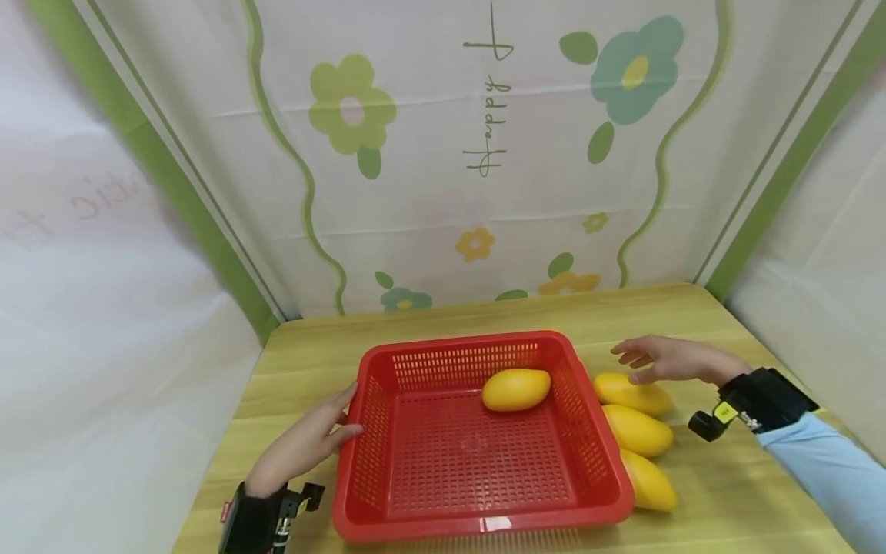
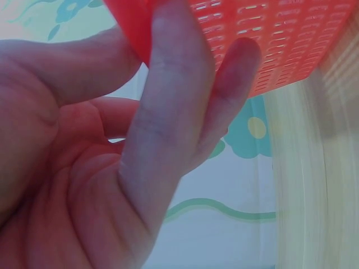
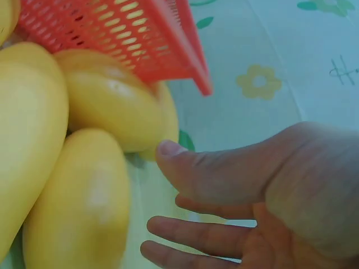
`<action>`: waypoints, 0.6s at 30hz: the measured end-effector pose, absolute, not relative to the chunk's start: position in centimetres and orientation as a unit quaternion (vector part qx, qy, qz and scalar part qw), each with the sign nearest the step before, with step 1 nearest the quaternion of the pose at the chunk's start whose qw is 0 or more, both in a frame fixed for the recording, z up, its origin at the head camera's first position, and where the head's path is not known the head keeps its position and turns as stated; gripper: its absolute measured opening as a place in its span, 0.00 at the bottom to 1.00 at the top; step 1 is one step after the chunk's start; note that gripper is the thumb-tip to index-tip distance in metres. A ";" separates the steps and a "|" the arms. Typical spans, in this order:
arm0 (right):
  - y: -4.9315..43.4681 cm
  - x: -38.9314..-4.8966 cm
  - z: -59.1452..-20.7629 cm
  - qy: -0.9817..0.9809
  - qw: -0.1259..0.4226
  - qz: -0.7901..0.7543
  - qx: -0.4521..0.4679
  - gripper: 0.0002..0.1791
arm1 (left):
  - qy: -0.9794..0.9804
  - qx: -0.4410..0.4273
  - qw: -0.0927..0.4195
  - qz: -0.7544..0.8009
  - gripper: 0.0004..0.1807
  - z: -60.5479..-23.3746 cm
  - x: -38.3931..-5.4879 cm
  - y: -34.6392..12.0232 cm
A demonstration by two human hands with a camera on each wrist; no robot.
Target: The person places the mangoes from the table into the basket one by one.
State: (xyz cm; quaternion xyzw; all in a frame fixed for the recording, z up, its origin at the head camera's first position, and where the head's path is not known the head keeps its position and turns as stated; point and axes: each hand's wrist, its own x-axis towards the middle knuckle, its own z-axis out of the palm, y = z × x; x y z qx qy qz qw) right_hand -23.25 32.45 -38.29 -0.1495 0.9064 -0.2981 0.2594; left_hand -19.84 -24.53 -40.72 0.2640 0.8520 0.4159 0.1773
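A red plastic basket [image 1: 415,528] with slotted walls stands on the table. My left hand [image 1: 304,438] grips its left rim, the thumb over the edge and fingers on the outer side. One yellow mango [image 1: 516,389] lies inside, towards the back right. Outside the right wall several more lie in a row: a back mango [image 1: 633,394], a middle mango [image 1: 638,431] and a front mango [image 1: 649,482]. Over the back one hovers my right hand [image 1: 657,359], fingers spread and holding nothing. In the right wrist view its thumb [image 3: 219,174] overlaps the mango by the basket [image 3: 109,98].
The wooden table [image 1: 304,362] runs back to a white cloth wall [image 1: 429,177] printed with flowers. Plain white cloth [image 1: 124,308] closes the left side, and more cloth [image 1: 824,254] the right. Both wrists carry black camera mounts.
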 end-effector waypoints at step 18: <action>34.6 -23.5 -41.4 0.896 0.314 -0.303 -0.080 0.35 | 0.853 0.270 0.176 0.410 0.37 -40.7 -19.8 -24.6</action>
